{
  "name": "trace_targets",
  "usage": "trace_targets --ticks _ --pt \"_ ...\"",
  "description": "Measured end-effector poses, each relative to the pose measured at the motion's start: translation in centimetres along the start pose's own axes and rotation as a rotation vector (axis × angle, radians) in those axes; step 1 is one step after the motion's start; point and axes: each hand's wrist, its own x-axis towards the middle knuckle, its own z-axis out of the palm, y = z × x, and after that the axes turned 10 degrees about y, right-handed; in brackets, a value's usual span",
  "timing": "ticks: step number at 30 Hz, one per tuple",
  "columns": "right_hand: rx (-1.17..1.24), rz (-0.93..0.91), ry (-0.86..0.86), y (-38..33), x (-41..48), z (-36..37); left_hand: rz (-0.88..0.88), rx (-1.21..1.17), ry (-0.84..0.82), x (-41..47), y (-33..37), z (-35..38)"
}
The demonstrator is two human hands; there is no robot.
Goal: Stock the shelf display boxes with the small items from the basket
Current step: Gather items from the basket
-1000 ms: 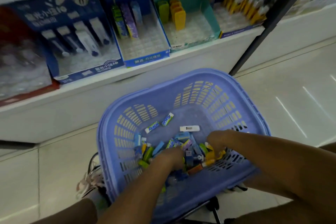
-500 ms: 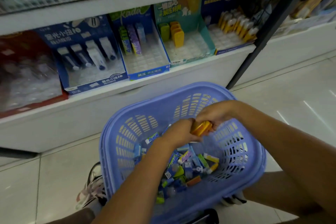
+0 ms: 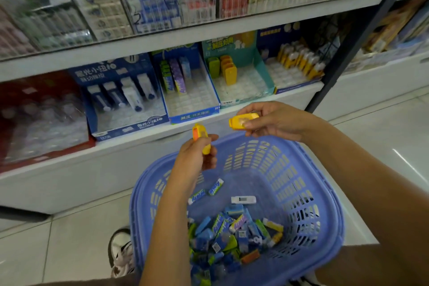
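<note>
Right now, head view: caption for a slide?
Left hand grips yellow-orange item, right hand yellow item, above blue basket.

- Bare left hand point(image 3: 197, 158) and right hand point(image 3: 276, 123); forearms uncovered down to the lower frame edge.
- White lace-up sneaker point(image 3: 120, 253) with a dark collar, lower left.

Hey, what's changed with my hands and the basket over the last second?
Both hands lifted out of the pile in the blue basket and rose toward the shelf. The left hand now grips a yellow-orange item, the right hand pinches a yellow item, held apart. The basket, its pile and the display boxes stayed put.
</note>
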Motion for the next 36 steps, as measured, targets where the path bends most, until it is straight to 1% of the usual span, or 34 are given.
trace_targets --ticks 5,7,9,11,15,19,20,22,25,27,30,31,33,36 --pt "0.046 -0.163 0.269 -0.5 1.4 0.8 0.027 -0.051 0.024 0.5 1.0 0.5" --pt "0.144 -0.161 0.380 -0.9 2.0 0.3 0.016 -0.105 0.002 0.6 1.4 1.0" --pt "0.297 -0.126 0.448 -1.2 2.6 -0.3 -0.005 -0.136 -0.017 0.7 1.6 1.3" --pt "0.308 -0.107 0.526 -1.5 3.2 -1.0 -0.015 -0.138 -0.029 0.8 1.6 1.6" --pt "0.105 -0.212 0.582 -2.1 4.4 -1.2 -0.033 -0.144 -0.024 1.2 1.8 1.7" --pt "-0.365 -0.341 0.782 -3.6 6.2 -1.7 -0.045 -0.200 -0.035 1.5 1.8 1.8" --pt "-0.461 -0.382 0.799 -4.2 6.6 -1.9 -0.048 -0.215 -0.038 1.5 1.8 1.8" --pt "-0.609 -0.425 0.744 -5.0 7.8 -2.1 -0.044 -0.230 -0.043 1.6 1.8 1.7" --pt "-0.781 -0.367 0.638 -5.2 9.7 -2.2 -0.047 -0.230 -0.043 1.6 1.8 1.7" --pt "-0.901 -0.355 0.618 -5.1 10.3 -2.3 -0.049 -0.228 -0.040 1.8 1.9 1.6" --pt "-1.065 -0.413 0.565 -5.0 10.1 -2.3 -0.057 -0.226 -0.034 2.0 1.9 1.7" --pt "-1.095 -0.441 0.533 -5.0 10.0 -2.2 -0.060 -0.224 -0.033 2.0 1.9 1.8" --pt "-1.062 -0.483 0.508 -5.1 9.7 -2.1 -0.063 -0.216 -0.034 2.0 1.8 1.9" --pt "-1.040 -0.532 0.555 -5.1 9.5 -2.0 -0.060 -0.220 -0.042 2.1 1.7 2.1"
